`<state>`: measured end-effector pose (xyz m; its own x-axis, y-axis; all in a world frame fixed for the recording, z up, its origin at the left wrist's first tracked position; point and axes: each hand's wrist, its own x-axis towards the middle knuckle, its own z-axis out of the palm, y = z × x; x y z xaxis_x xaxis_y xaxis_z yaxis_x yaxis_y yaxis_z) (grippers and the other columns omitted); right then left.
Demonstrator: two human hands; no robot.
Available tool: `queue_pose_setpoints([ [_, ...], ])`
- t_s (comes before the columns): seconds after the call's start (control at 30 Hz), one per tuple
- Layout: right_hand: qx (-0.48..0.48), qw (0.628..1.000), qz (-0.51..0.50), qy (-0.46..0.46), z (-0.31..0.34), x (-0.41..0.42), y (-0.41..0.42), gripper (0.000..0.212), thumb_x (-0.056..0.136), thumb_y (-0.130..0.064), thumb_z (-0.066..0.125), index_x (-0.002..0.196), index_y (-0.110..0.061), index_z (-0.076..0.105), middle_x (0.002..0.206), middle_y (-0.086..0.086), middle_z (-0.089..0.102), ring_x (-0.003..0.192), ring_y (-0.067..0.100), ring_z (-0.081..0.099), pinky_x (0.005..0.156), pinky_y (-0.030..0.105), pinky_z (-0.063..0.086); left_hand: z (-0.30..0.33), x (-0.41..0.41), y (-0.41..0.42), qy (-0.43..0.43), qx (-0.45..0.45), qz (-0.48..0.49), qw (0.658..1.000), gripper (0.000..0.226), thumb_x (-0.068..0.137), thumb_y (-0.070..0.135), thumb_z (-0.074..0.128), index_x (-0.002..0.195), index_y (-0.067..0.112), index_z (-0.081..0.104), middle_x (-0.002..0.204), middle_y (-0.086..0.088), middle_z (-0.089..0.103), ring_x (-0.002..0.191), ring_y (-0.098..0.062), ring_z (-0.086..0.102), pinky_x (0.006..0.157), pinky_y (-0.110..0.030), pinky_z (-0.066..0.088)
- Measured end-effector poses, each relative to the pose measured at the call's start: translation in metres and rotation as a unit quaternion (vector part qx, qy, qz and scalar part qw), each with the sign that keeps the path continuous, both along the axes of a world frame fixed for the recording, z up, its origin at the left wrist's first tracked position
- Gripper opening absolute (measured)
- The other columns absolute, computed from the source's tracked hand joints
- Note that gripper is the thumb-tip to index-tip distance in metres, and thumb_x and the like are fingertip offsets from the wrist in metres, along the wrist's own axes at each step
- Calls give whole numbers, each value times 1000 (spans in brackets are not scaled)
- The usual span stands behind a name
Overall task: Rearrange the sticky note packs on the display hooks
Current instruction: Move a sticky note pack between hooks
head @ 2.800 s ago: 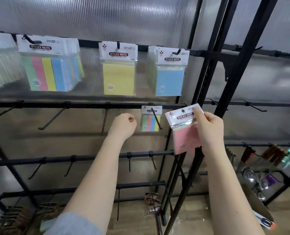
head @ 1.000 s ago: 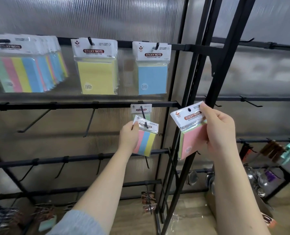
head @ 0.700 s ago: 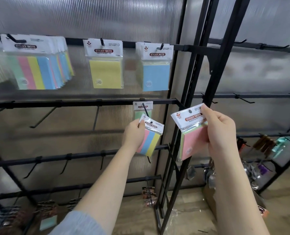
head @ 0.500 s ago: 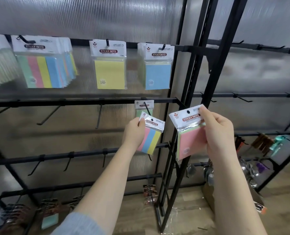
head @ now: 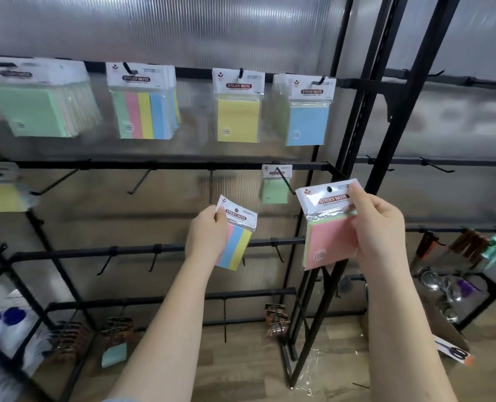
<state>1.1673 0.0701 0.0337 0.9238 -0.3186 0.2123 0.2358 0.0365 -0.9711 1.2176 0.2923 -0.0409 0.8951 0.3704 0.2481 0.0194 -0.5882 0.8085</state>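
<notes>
- Head view, looking forward and down at a black metal display rack [head: 165, 164] of rails and hooks, backed by ribbed translucent panels.
- Left hand [head: 207, 236], fingers curled round the left edge of a small striped pink, blue and yellow sticky note pack [head: 235, 237]; thumb on the white header card, pack tilted, free of any hook.
- Held just below the empty black hook [head: 211, 185] on the second rail, probably so the header hole can be lined up with its tip.
- Right hand [head: 378, 224], fingers wrapped round the right edge of a larger pink sticky note pack [head: 329, 227]; thumb pinching the header beside its hole, face turned toward the camera.
- Likely kept aside near the rack's right upright, awaiting its own hook.
- Small green sticky note pack [head: 275, 185] hanging from the rightmost hook of the second rail, between the two hands and above them.
- Along the top rail: green, striped, yellow and blue packs hanging in turn.
</notes>
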Motion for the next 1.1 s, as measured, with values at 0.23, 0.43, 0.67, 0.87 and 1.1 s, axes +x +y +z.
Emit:
queue_pose_setpoints([
  [0.23, 4, 999, 52, 16, -18, -28, 53, 37, 91, -50, 55, 64, -32, 73, 63, -13, 67, 64, 6, 57, 65, 27, 42, 5, -49, 61, -10, 18, 60, 998, 38, 101, 32, 31, 67, 18, 39, 67, 6, 48, 54, -8, 43, 46, -20, 26],
  [0.43, 10, 996, 89, 24, -16, -36, 93, 34, 92, -47, 55, 67, -35, 74, 69, -12, 70, 73, 13, 60, 78, 38, 47, 13, -80, 107, -36, -8, 114, 993, 38, 101, 28, 32, 71, 7, 43, 65, 5, 50, 54, -8, 42, 45, -22, 28],
  [0.67, 17, 993, 107, 37, -5, -20, 128, 35, 90, -46, 58, 63, -30, 73, 71, -5, 66, 73, 18, 54, 69, 36, 51, 22, -83, 143, -63, -63, 126, 988, 39, 100, 30, 34, 80, 0, 48, 72, -7, 53, 60, -14, 40, 53, -28, 28],
  [0.87, 12, 993, 110, 37, 4, 12, 153, 38, 89, -45, 59, 55, -32, 69, 50, -14, 54, 49, 3, 49, 55, 18, 41, 52, -57, 159, -128, -110, 76, 983, 31, 96, 34, 48, 81, 10, 61, 59, 15, 56, 50, 3, 46, 51, -20, 37],
  [1.1, 16, 995, 97, 8, 21, 66, 176, 35, 88, -42, 60, 55, -32, 70, 60, -14, 61, 63, 7, 47, 65, 28, 32, 108, -6, 171, -234, -98, 21, 967, 18, 95, 36, 51, 86, 25, 62, 69, 17, 61, 57, 5, 51, 54, -18, 42],
])
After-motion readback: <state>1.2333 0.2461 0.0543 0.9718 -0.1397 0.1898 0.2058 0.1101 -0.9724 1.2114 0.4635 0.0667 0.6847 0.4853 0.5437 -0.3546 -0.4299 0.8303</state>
